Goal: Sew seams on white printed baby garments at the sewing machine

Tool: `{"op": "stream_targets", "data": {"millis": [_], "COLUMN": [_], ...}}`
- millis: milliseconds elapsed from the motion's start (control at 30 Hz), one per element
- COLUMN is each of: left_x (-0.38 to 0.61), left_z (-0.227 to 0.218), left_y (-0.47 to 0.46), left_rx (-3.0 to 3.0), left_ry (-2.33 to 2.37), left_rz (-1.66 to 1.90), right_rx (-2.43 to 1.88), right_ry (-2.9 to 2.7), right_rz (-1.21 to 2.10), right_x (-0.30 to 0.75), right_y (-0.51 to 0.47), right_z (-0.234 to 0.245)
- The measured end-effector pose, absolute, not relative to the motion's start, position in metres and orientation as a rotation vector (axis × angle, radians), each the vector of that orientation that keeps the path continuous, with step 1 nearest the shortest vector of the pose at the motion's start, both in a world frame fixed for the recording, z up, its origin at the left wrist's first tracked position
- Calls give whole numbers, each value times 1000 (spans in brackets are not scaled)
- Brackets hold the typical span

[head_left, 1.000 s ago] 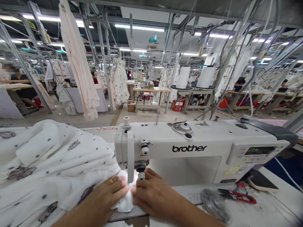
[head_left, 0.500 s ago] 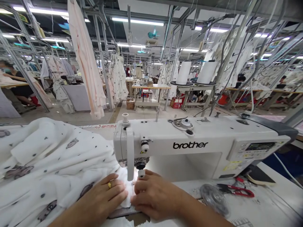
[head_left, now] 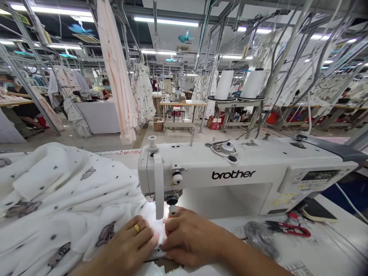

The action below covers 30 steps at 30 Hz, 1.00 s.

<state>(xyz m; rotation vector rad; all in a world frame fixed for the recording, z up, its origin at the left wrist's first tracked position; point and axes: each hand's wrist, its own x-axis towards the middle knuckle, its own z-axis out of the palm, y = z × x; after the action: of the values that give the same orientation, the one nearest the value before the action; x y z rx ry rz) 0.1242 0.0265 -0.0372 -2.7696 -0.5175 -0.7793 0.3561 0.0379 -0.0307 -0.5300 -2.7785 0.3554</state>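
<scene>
Since the earlier frame, both hands had shifted a little to the right and drawn closer to the machine head, while the view had swung slightly left, so the hanging garments sat further across the picture. The left hand (head_left: 129,241), wearing a gold ring (head_left: 137,229), lay palm-down on the fabric with its fingers together, pressing rather than clenching. The right hand (head_left: 191,237) was also relaxed and spread, its fingers curved over the cloth just in front of the presser foot; no pinch or firm grip showed in either hand. The white printed fabric (head_left: 57,199), dotted with small grey animal motifs, lay bunched in soft folds across the left of the table, and its gathered edge ran between the hands to the needle area of the white Brother sewing machine (head_left: 230,172). The needle itself was too small and hidden to make out. To the right of the right hand, on the white table (head_left: 319,249), lay red-handled thread snips (head_left: 287,229) beside a round clear plastic piece (head_left: 260,234). Two white thread cones (head_left: 224,85) stood beyond the machine, and a pale pink garment (head_left: 116,69) hung from the overhead rail.
</scene>
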Motion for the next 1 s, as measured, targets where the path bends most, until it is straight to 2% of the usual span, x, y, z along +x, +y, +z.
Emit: {"op": "stream_targets", "data": {"millis": [833,1000], "left_x": [114,115], "left_z": [-34,-38], "left_y": [43,48], "left_rx": [-2696,-2690], "left_ry": [-563,-533], "left_rz": [-730,-739], "right_rx": [-994,-804], "right_ry": [-2694,-2652], "right_rz": [79,129], "right_x": [349,354], "right_y": [41,39], "right_z": [-28,-30]}}
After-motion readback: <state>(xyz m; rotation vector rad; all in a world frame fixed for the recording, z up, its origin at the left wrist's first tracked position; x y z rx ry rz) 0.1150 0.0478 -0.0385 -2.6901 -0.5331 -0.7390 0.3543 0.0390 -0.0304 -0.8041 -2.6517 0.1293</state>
